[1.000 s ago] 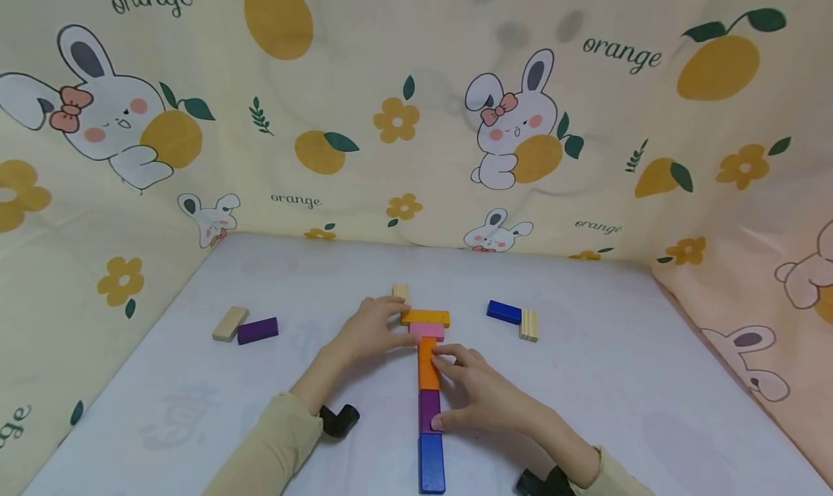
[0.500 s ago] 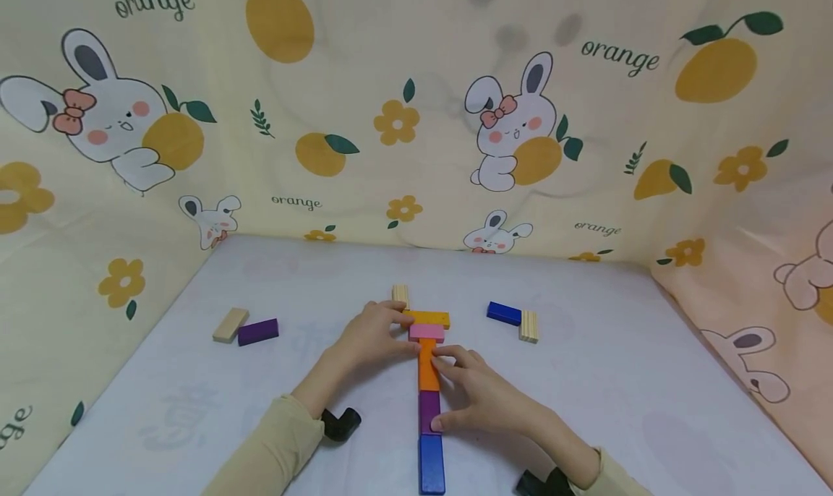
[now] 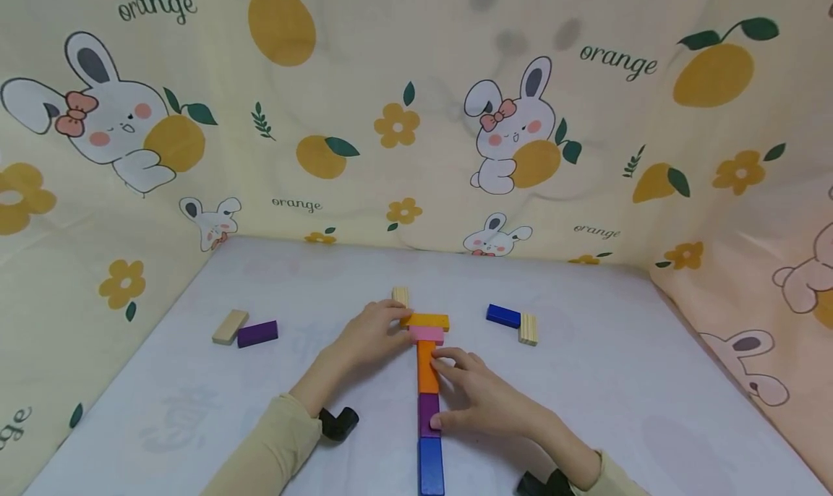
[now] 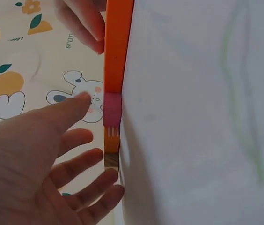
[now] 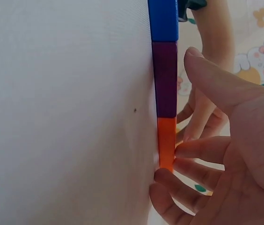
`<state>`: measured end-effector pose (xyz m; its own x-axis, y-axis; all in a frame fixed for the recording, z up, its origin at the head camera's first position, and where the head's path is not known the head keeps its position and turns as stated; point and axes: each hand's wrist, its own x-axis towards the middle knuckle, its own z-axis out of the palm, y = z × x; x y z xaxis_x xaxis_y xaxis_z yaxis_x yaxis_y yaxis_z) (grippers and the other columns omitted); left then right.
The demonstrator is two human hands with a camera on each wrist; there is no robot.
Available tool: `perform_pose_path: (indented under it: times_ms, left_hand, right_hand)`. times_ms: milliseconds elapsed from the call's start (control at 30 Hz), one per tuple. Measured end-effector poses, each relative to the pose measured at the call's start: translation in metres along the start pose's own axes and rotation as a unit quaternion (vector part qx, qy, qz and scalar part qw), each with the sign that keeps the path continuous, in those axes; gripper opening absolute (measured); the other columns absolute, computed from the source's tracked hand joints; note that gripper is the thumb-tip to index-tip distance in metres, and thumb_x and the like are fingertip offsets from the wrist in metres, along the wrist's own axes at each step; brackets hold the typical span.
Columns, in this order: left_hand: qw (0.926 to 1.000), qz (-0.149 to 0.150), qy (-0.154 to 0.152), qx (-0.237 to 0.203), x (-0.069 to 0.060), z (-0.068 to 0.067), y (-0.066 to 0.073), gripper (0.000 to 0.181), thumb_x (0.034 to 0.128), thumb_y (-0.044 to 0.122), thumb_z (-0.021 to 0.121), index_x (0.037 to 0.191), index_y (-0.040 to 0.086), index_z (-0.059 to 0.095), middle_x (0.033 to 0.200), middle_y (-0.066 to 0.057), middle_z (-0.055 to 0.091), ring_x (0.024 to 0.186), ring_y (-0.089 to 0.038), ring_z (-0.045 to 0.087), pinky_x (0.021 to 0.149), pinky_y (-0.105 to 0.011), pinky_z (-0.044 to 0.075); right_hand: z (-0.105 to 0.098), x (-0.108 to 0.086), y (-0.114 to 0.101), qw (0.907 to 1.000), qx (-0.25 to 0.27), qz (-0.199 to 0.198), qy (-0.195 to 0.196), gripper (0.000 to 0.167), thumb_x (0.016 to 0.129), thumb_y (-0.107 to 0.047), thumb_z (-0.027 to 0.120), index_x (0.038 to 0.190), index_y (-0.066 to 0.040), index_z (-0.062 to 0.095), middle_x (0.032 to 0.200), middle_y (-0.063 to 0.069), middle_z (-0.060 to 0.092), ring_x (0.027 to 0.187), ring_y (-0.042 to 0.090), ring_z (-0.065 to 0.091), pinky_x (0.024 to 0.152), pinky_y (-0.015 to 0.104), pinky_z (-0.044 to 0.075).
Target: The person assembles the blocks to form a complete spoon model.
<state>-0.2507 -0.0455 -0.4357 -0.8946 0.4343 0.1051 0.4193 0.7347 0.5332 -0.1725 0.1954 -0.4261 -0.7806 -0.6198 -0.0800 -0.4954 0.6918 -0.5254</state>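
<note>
A row of wooden blocks runs away from me: a blue block, a purple block, an orange block. At its far end a pink block and a yellow-orange block lie crosswise. Behind their left end is a plain wood block. My left hand is left of the crosswise blocks, fingers loosely bent, forefinger by the yellow-orange block's end, thumb near the pink one. My right hand lies along the row's right side, fingertips at the orange block, thumb by the purple block.
On the left lie a plain wood block and a purple block. A blue block and a plain wood block lie at the right. A patterned cloth hangs behind the white table.
The head view has shifted a little, so everything sits slightly lower in it. Both hands stay almost still beside the row.
</note>
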Motion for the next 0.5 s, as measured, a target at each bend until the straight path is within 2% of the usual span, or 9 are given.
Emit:
perform_pose_path:
  times_ms: [133, 300, 367, 500]
  left_hand:
    - [0.9999, -0.003, -0.014, 0.008, 0.000, -0.004, -0.005, 0.054, 0.0966, 0.040, 0.062, 0.142, 0.013, 0.054, 0.149, -0.004, 0.044, 0.135, -0.031, 0.038, 0.108, -0.050, 0.032]
    - [0.9991, 0.018, -0.029, 0.025, 0.002, -0.005, -0.010, 0.051, 0.0977, 0.038, 0.060, 0.141, 0.010, 0.055, 0.150, -0.003, 0.043, 0.132, -0.038, 0.039, 0.107, -0.051, 0.033]
    - [0.9990, 0.022, -0.032, 0.024, 0.003, -0.005, -0.011, 0.050, 0.0979, 0.037, 0.060, 0.140, 0.011, 0.057, 0.149, -0.003, 0.044, 0.128, -0.037, 0.042, 0.105, -0.049, 0.036]
    - [0.9990, 0.022, -0.035, 0.016, 0.004, -0.005, -0.011, 0.048, 0.0977, 0.036, 0.061, 0.139, 0.011, 0.057, 0.149, -0.002, 0.045, 0.126, -0.035, 0.043, 0.105, -0.048, 0.037]
  right_hand:
    - [-0.003, 0.002, 0.000, 0.9997, 0.023, 0.010, 0.003, 0.074, 0.085, -0.058, 0.068, 0.144, -0.018, 0.052, 0.152, 0.002, 0.035, 0.136, 0.025, 0.037, 0.104, 0.049, 0.038]
    - [-0.013, 0.003, 0.004, 0.9980, 0.053, 0.025, 0.024, 0.064, 0.087, -0.050, 0.071, 0.138, -0.015, 0.058, 0.148, 0.004, 0.041, 0.116, 0.019, 0.052, 0.091, 0.037, 0.050]
    - [-0.020, 0.002, 0.009, 0.9970, 0.056, 0.028, 0.045, 0.059, 0.088, -0.045, 0.072, 0.135, -0.011, 0.061, 0.145, 0.006, 0.044, 0.108, 0.018, 0.055, 0.086, 0.035, 0.052]
    - [-0.036, -0.002, 0.026, 0.9932, 0.039, 0.029, 0.106, 0.049, 0.088, -0.035, 0.075, 0.126, -0.005, 0.065, 0.137, 0.010, 0.052, 0.102, 0.021, 0.057, 0.080, 0.038, 0.053]
